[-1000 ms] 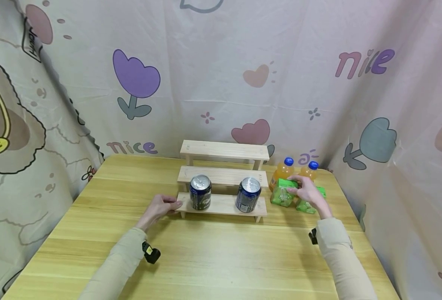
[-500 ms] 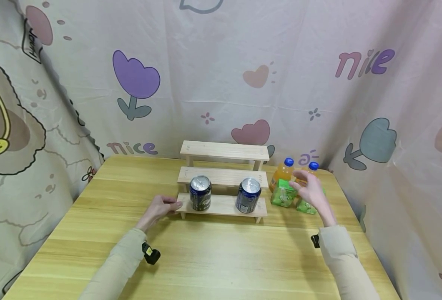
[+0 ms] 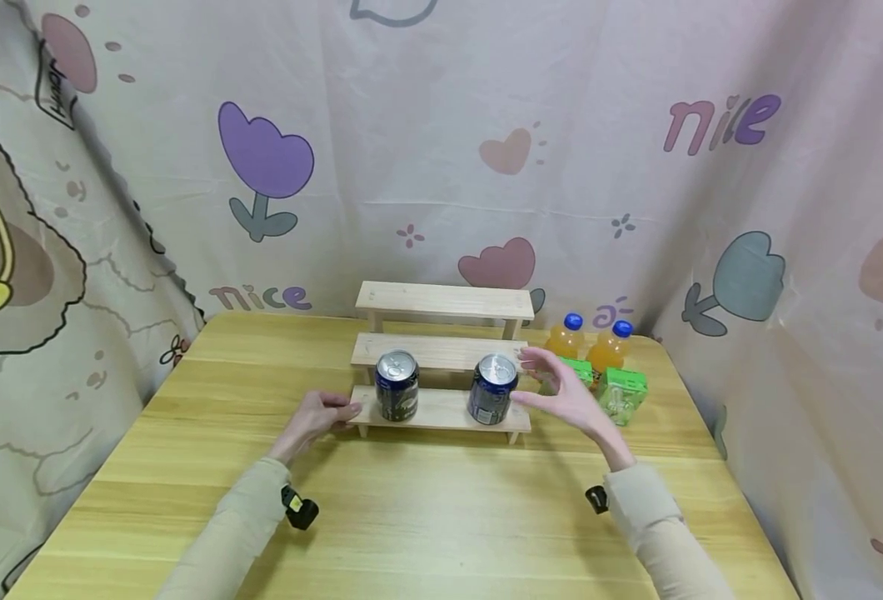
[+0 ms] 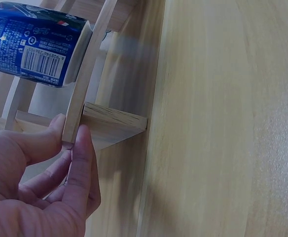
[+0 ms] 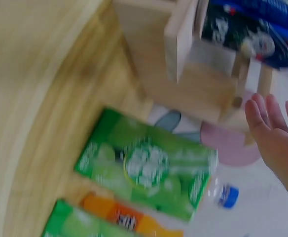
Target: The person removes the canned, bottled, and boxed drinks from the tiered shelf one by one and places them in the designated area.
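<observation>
A three-tier wooden shelf [image 3: 441, 407] stands on the table, bearing a left dark blue drink can [image 3: 397, 390] and a right can [image 3: 492, 392] on its lowest board. My left hand [image 3: 317, 423] pinches the left end of that board; in the left wrist view, thumb and fingers hold the board's end [image 4: 73, 129] beside a blue can [image 4: 30, 47]. My right hand [image 3: 567, 403] holds nothing, thumb and fingers spread, fingertips right by the right can. In the right wrist view its fingers [image 5: 256, 116] are apart from the green carton [image 5: 144, 163].
Right of the shelf stand two orange juice bottles [image 3: 608, 350] with blue caps. In front of them are two green cartons [image 3: 622, 395], one partly hidden by my right hand. A printed curtain [image 3: 381, 150] hangs behind the wooden table [image 3: 426, 517].
My right hand has let go of the green carton, lifted off and moved left towards the right can. My left hand stays on the shelf's end.
</observation>
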Demonstrator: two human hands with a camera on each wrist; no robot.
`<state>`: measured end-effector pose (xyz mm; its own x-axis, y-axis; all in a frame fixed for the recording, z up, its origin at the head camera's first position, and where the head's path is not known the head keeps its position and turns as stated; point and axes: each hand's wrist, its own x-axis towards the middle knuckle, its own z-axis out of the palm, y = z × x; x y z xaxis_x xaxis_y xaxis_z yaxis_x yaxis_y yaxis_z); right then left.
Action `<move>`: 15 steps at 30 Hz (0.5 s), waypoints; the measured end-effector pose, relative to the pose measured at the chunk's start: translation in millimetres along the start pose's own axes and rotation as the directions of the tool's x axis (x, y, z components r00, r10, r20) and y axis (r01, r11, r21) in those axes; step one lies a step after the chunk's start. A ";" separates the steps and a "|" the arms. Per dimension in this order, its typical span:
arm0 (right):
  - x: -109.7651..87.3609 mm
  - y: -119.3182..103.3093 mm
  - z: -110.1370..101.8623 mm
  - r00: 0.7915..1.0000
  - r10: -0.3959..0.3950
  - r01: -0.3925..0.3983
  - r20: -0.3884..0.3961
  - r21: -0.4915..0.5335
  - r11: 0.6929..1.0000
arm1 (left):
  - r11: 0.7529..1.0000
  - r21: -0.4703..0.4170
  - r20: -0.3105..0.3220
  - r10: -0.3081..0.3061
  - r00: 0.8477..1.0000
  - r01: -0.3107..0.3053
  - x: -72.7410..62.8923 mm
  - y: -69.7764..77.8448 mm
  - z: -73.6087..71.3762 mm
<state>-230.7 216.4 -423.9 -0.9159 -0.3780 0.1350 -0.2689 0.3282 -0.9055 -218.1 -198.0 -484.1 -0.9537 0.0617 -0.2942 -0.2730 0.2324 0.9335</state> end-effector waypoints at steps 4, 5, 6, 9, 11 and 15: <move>5.5 -0.2 16.0 1.000 0.013 -0.013 0.001 0.044 0.999 | 1.000 -0.011 0.005 -0.004 1.000 0.004 0.8 -1.8 0.0; 6.8 -0.2 19.2 1.000 0.017 -0.017 -0.004 0.046 0.999 | 1.000 -0.014 0.003 -0.005 1.000 0.005 0.8 -2.0 0.2; 8.1 -0.4 22.1 1.000 0.022 -0.022 -0.008 0.048 0.999 | 1.000 -0.009 0.006 0.000 1.000 0.000 0.5 -2.2 0.2; 11.9 -0.5 29.4 0.999 0.024 -0.023 -0.024 0.035 0.999 | 1.000 -0.005 0.006 0.009 1.000 -0.009 0.0 -2.2 -0.1; 14.3 -0.9 33.2 0.999 0.016 -0.015 -0.032 0.024 1.000 | 1.000 -0.004 0.009 0.011 1.000 -0.011 -0.2 -1.8 -0.5; 17.9 -1.7 38.4 0.999 0.009 -0.008 -0.047 0.015 1.000 | 1.000 0.003 0.009 0.007 1.000 -0.007 -0.5 -0.5 -1.1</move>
<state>-235.2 175.9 -435.4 -0.9313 -0.3336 0.1462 -0.2572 0.3184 -0.9124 -217.7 -199.2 -484.2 -0.9545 0.0725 -0.2893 -0.2655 0.2348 0.9351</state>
